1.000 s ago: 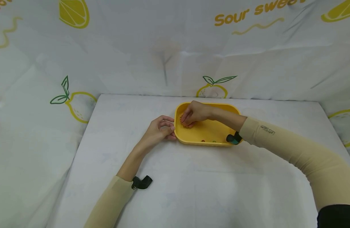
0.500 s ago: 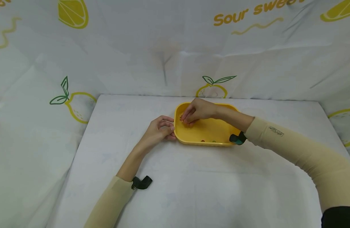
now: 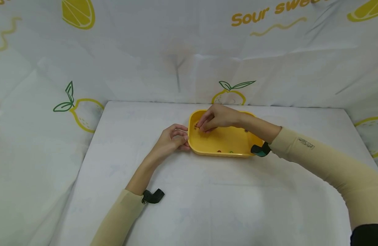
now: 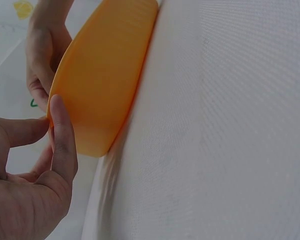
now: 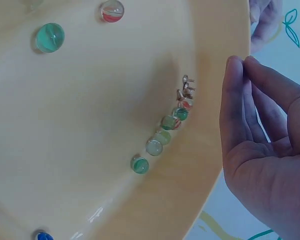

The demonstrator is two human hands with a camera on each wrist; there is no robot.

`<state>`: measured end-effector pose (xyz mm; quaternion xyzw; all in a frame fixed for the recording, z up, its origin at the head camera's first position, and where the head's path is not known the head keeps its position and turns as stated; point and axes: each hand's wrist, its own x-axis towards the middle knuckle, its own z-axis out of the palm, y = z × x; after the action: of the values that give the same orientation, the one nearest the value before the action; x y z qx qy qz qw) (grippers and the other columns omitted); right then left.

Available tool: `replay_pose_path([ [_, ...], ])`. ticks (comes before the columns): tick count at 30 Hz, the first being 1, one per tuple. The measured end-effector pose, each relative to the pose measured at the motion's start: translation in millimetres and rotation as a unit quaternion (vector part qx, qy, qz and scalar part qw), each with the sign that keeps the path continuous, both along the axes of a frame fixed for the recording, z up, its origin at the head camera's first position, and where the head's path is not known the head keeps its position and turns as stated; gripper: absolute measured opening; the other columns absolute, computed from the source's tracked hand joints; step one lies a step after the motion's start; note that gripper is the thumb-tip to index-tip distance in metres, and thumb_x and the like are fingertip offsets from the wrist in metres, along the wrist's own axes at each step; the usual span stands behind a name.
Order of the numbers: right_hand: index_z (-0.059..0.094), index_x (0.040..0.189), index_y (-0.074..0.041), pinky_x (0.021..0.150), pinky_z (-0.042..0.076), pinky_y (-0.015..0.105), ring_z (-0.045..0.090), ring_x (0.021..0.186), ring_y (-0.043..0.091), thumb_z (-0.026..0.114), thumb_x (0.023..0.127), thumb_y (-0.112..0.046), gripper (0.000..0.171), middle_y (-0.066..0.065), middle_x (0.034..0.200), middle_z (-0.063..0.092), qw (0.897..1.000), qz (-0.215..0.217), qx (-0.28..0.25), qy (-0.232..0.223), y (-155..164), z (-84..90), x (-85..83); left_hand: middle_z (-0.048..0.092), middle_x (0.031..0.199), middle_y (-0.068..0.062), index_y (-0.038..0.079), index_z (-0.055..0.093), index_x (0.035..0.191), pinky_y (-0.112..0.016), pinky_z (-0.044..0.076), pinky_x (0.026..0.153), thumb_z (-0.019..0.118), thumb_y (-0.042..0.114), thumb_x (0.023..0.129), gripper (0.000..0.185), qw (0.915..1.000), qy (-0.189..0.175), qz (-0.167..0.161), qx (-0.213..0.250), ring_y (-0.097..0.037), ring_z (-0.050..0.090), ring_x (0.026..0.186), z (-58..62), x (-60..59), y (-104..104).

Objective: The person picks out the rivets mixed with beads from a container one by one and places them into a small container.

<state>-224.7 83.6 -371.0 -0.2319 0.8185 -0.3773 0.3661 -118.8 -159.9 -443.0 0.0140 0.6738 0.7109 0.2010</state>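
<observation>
A yellow tray (image 3: 229,150) stands on the white table. My left hand (image 3: 173,138) rests against its left end, thumb and fingertips (image 4: 58,102) at the outside of the rim. Over the tray's left part is my right hand (image 3: 218,118), thumb and index fingertips (image 5: 235,59) meeting; I cannot tell whether something tiny sits between them. Along the tray's end wall runs a curved row of glass marbles (image 5: 154,147), with several small metal pieces with rings (image 5: 186,87) at its end. A green marble (image 5: 50,37) and a red-and-clear marble (image 5: 112,10) lie apart from the row.
A blue marble (image 5: 43,236) shows at the bottom of the right wrist view. The table (image 3: 189,198) has a white cover, and a lemon-print sheet (image 3: 139,51) hangs behind it. A black wrist camera (image 3: 153,196) is strapped to my left forearm.
My right hand has drawn slightly right and back from the tray's left end, uncovering more of the small reddish things there. My left hand and the tray stay put.
</observation>
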Motion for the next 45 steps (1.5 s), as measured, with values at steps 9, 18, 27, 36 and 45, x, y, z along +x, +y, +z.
replay_pose_path([
  [9, 0.078, 0.124, 0.002, 0.095, 0.069, 0.04, 0.082, 0.099, 0.021, 0.075, 0.102, -0.007, 0.024, 0.02, 0.118, 0.082, 1.0, -0.017, -0.01, 0.012, 10.7, 12.3, 3.3, 0.065, 0.118, -0.019, 0.003, 0.055, 0.138, -0.034, 0.071, 0.083, 0.066, 0.005, 0.107, 0.033, 1.0, -0.001, 0.001, 0.0, -0.02, 0.077, 0.085, 0.5, -0.8, -0.4],
  [18, 0.08, 0.121, -0.001, 0.097, 0.068, 0.047, 0.082, 0.104, 0.03, 0.077, 0.101, -0.011, 0.022, 0.017, 0.115, 0.083, 0.999, -0.035, -0.02, 0.022, 23.9, 24.4, 11.2, 0.065, 0.116, -0.017, 0.002, 0.055, 0.14, -0.035, 0.072, 0.083, 0.066, 0.004, 0.106, 0.035, 1.0, -0.002, 0.005, 0.001, -0.02, 0.077, 0.084, 0.2, -1.3, -0.4],
  [27, 0.078, 0.122, 0.003, 0.095, 0.069, 0.044, 0.083, 0.103, 0.029, 0.076, 0.102, -0.008, 0.024, 0.015, 0.114, 0.083, 0.998, -0.045, -0.04, 0.023, 39.3, 29.0, 13.5, 0.064, 0.112, -0.012, 0.0, 0.055, 0.139, -0.034, 0.072, 0.082, 0.066, 0.003, 0.106, 0.035, 1.0, 0.004, 0.005, 0.005, -0.019, 0.077, 0.084, -0.6, -1.4, 0.0],
  [36, 0.079, 0.121, 0.0, 0.09, 0.07, 0.032, 0.083, 0.095, 0.019, 0.077, 0.101, -0.009, 0.021, 0.012, 0.111, 0.084, 0.996, -0.071, -0.044, 0.038, 57.3, 39.1, 20.9, 0.065, 0.113, -0.013, 0.001, 0.055, 0.139, -0.034, 0.072, 0.082, 0.066, 0.003, 0.106, 0.035, 1.0, 0.004, 0.003, 0.006, -0.02, 0.076, 0.084, 0.1, 0.0, -0.1],
  [45, 0.078, 0.123, 0.001, 0.088, 0.07, 0.03, 0.083, 0.095, 0.016, 0.077, 0.101, -0.009, 0.024, 0.009, 0.111, 0.084, 0.994, -0.094, -0.044, 0.047, 77.4, 45.8, 29.3, 0.065, 0.113, -0.013, 0.0, 0.055, 0.139, -0.035, 0.072, 0.082, 0.066, 0.003, 0.106, 0.035, 1.0, 0.005, 0.004, 0.005, -0.019, 0.077, 0.083, -0.8, -0.2, 0.4],
])
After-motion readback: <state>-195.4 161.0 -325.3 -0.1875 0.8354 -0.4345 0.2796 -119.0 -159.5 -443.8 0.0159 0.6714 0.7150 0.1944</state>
